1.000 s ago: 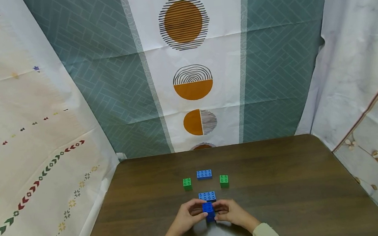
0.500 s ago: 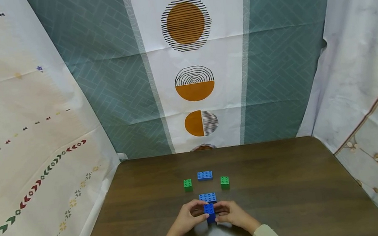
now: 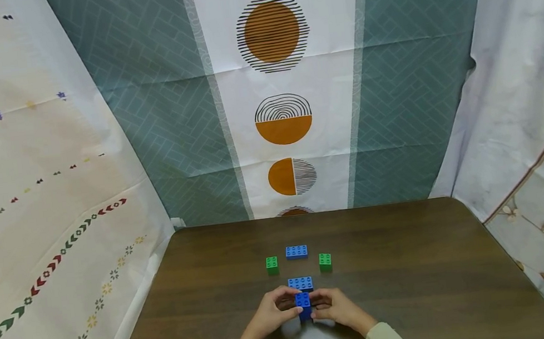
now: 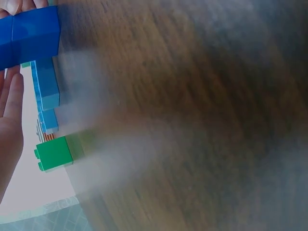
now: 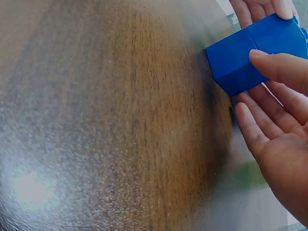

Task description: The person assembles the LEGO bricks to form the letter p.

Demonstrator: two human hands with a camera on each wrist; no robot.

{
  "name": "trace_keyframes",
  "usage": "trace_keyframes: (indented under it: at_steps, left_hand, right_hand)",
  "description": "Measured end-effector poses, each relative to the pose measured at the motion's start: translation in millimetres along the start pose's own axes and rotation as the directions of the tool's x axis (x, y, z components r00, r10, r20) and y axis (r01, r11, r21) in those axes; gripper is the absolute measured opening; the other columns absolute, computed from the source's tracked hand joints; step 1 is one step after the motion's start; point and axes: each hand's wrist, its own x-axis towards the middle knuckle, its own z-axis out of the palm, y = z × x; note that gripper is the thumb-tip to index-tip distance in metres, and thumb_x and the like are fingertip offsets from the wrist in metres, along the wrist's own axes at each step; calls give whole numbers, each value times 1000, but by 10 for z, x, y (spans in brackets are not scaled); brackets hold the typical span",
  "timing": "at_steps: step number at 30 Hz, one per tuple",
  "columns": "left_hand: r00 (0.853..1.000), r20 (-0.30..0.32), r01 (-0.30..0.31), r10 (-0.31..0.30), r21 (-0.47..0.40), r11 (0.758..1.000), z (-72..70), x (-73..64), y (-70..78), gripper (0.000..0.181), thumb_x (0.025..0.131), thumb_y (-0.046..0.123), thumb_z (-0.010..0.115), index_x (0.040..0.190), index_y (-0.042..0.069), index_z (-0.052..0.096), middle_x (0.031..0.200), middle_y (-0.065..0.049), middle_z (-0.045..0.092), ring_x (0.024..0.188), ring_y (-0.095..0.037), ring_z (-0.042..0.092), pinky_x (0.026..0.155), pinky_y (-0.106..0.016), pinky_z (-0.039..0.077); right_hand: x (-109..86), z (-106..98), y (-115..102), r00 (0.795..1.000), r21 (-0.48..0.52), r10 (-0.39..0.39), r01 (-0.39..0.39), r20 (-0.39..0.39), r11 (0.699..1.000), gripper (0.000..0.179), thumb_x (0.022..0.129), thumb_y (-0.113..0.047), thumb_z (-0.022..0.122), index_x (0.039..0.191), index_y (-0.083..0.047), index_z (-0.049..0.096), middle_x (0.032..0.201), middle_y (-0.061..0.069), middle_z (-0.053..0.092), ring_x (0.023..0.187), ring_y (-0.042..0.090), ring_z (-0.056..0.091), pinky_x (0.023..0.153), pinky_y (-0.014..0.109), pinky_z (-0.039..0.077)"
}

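Note:
Two blue toy building bricks (image 3: 303, 302), stacked one on the other with a seam between them, stand upright near the front of the table. My left hand (image 3: 273, 313) grips the stack from the left, thumb on the near side. From the right, my right hand (image 3: 337, 308) holds the same stack between thumb and fingers. In the right wrist view the joined bricks (image 5: 233, 62) show smooth sides, with the right thumb pressed across the seam. The left wrist view shows the stack (image 4: 36, 33) at its upper left corner. Just behind it lies a long light-blue brick (image 3: 300, 282), partly hidden.
Farther back on the brown wooden table (image 3: 205, 289) sits another long blue brick (image 3: 296, 252). A green brick (image 3: 272, 265) stands to its left and a second green brick (image 3: 325, 262) to its right. Patterned cloths hang behind and at both sides.
The head view has shifted slightly. Both hands keep the same hold on the blue stack, and the other bricks stay where they were.

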Motion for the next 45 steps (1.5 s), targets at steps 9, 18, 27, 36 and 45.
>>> trace_keyframes:
  at_steps: [9,18,27,36,45]
  left_hand:
    - [1000,-12,0,0,13,1000,-17,59,-329,30,85,8,74,113,4,65,113,-12,62,106,-20,63,91,-29,52]
    - [1000,-18,-1,1,23,1000,-21,36,-366,30,86,7,72,115,2,64,115,-14,63,108,-22,63,93,-35,52]
    - [1000,-17,10,-10,20,1000,4,-28,-144,31,87,4,70,116,-5,62,117,-21,62,109,-33,61,95,-52,47]
    - [1000,-17,-18,18,14,1000,13,-45,-43,35,88,4,69,120,-7,60,120,-21,62,112,-35,59,98,-50,46]
    - [1000,-6,-26,26,1,1000,11,-23,-103,38,88,1,68,123,-9,56,120,-25,60,112,-36,58,99,-48,46]
  right_hand:
    - [-4,7,6,999,7,32,-32,6,999,40,85,-1,71,121,11,57,117,24,62,108,36,61,87,35,55]
    - [-8,-24,-5,999,1,23,-23,22,1000,40,87,1,68,124,11,55,119,25,61,111,39,59,87,35,54]
    - [34,-163,-61,995,-83,-78,72,-65,994,32,90,-3,66,119,9,59,115,28,61,106,41,60,83,30,56]
    - [203,-203,-46,969,-181,-152,117,-196,977,34,89,-4,67,121,7,59,120,26,61,111,40,59,93,44,50]
    - [316,-174,-9,975,-262,-151,105,-163,959,39,90,-4,67,126,5,57,125,23,59,116,41,56,95,49,48]
